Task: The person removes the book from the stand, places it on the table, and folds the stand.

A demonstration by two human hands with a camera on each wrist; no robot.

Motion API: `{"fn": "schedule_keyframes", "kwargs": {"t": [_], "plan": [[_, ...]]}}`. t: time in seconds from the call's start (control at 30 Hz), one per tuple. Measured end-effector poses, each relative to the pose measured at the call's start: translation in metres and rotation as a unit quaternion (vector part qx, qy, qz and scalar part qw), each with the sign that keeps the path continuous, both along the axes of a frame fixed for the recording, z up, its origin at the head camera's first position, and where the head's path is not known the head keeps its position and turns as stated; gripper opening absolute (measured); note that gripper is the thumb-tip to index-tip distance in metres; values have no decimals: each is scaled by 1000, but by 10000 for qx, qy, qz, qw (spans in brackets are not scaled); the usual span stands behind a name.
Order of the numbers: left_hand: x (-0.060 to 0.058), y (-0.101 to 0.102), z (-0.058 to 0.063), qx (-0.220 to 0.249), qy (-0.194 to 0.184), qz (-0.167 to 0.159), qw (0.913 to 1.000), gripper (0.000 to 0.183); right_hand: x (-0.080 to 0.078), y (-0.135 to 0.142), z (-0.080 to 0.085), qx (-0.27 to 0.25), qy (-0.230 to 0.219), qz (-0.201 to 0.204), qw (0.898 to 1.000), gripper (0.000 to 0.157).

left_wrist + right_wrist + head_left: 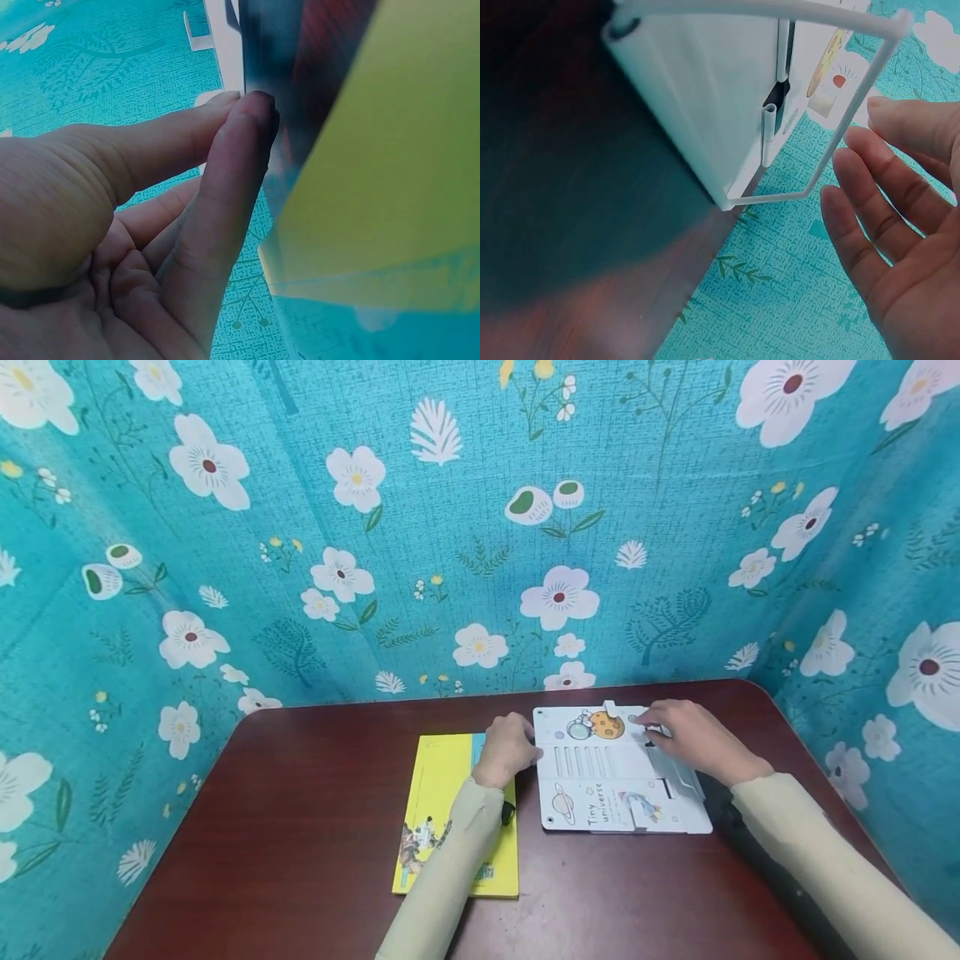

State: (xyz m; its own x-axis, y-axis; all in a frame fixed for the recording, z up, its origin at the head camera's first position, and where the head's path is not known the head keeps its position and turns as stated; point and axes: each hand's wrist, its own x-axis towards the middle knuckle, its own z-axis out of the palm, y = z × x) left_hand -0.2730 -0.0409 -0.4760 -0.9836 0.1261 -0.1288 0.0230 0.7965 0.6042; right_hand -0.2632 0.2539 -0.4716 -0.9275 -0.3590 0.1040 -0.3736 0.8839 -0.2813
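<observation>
A white book stand (588,802) printed with an astronaut, planets and "Tiny universe" lies on the table, right of centre. My left hand (510,747) pinches its left edge between thumb and index finger; the left wrist view shows these fingertips (251,105) at the thin white edge. Over the stand's upper right side is my right hand (693,739), fingers loosely bent. In the right wrist view, the thumb and index fingertips (859,135) are right at the white bent-wire support (847,124), which stands out from the back panel (705,90).
A yellow book (442,777) with a blue strip lies left of the stand, partly under my left forearm. The dark red-brown table (300,827) ends at a teal floral curtain (420,543) behind and at both sides.
</observation>
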Motion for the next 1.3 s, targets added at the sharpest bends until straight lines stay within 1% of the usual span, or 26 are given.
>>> {"fn": "schedule_keyframes", "kwargs": {"t": [0.27,0.6,0.77,0.87,1.03,1.2,1.3], "plan": [[0,-2,0,16,36,-27,10000,15,7,4,0,-8,99,-98,9999,31],[1,-4,0,49,46,3,10000,18,12,11,-6,-62,189,25,9998,32],[-1,-5,-2,38,30,45,10000,19,13,16,-8,-115,273,85,9995,26],[-1,-4,-2,36,52,-1,10000,16,15,20,-10,-199,248,29,9995,23],[0,-3,-3,21,95,-64,9999,14,18,27,-14,-363,124,-138,9992,24],[-1,-2,-2,-22,179,-75,9998,10,17,30,-14,-447,147,-179,9987,21],[-1,-1,-1,-46,184,-92,9998,8,17,31,-13,-471,10,-245,9986,20]]}}
